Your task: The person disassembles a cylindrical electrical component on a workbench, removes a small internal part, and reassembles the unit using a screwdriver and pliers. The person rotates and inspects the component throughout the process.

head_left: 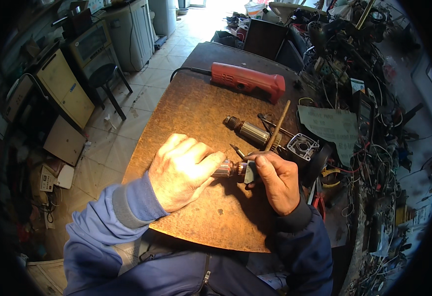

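Armature (222, 170) in hand, a person works over a brown worktop (176, 123), near the middle of the frame. The left hand (184, 170) is closed over the metal core; the right hand (277, 180) pinches a small piece of grey-green paper (249, 172) between thumb and fingers, at the slotted ring on the armature's right end. The step looks to be a rubbing of that ring, and it calls for an even touch: the paper best wrapped snugly to the curve, its pressure light and steady, the core turned a little at a time so that no side wears more than another. A firm left grip should stop the shaft from rocking, and the paper's edge is best steered away from the windings, where a snag could nick the wire. Dust caught in the ring's slots would merit a look between passes.

Under the warm light, the part shows a bright, silvery core, much of it hidden by the left hand, then a darker, coppery band of windings and the slotted ring, partly behind the paper. The surface finish beneath the paper cannot be told. Just above, right of centre, lies a second armature (255, 132) of similar build, with a red tool housing (245, 80) farther up the frame.
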`<state>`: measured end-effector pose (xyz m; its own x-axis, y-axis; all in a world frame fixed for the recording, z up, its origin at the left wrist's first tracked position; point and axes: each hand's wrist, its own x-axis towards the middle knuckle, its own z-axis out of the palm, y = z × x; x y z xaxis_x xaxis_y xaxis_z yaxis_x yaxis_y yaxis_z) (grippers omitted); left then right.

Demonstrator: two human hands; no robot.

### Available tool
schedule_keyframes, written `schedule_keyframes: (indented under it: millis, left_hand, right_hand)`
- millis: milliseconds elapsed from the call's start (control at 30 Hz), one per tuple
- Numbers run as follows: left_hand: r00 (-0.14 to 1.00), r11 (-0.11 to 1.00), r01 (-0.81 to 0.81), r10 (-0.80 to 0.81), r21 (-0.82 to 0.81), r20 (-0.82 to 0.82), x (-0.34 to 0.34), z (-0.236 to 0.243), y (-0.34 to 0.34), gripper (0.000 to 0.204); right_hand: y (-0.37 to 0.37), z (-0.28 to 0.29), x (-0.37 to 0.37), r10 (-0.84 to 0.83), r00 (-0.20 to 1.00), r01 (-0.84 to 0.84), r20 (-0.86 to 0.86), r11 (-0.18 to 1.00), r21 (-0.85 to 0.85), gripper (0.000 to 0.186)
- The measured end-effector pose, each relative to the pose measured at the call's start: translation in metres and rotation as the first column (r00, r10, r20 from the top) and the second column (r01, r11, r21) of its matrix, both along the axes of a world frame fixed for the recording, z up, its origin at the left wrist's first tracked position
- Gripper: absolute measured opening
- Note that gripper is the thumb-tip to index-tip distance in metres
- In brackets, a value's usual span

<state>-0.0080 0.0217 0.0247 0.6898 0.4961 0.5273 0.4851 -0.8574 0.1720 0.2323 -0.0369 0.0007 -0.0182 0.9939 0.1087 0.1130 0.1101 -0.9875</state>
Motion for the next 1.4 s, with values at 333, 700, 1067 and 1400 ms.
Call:
schedule_keyframes:
  millis: [333,700,1067,1400]
  left_hand:
    - [1.0,1.0,0.008,-0.008,0.0,-0.004,-0.001,-0.002,0.0,0.046]
    - [0.999,0.999,0.036,-0.036,-0.018,0.007,-0.004,-0.003,0.004,0.047]
    - [0.997,0.996,0.071,-0.07,-0.05,0.027,-0.006,-0.003,0.005,0.044]
    - [0.99,0.991,0.111,-0.105,-0.069,0.091,-0.006,0.0,0.006,0.037]
  right_hand:
    - [-0.001,0.006,-0.003,-0.025,0.979,-0.003,0.203,0.991,0.137,0.027]
    - [0.006,0.005,0.003,0.005,0.938,-0.15,0.346,0.907,0.393,0.029]
    - [0.004,0.006,0.001,0.001,0.91,-0.191,0.415,0.889,0.415,0.026]
    - [-0.001,0.007,-0.005,-0.053,0.897,-0.184,0.439,0.858,0.479,0.024]
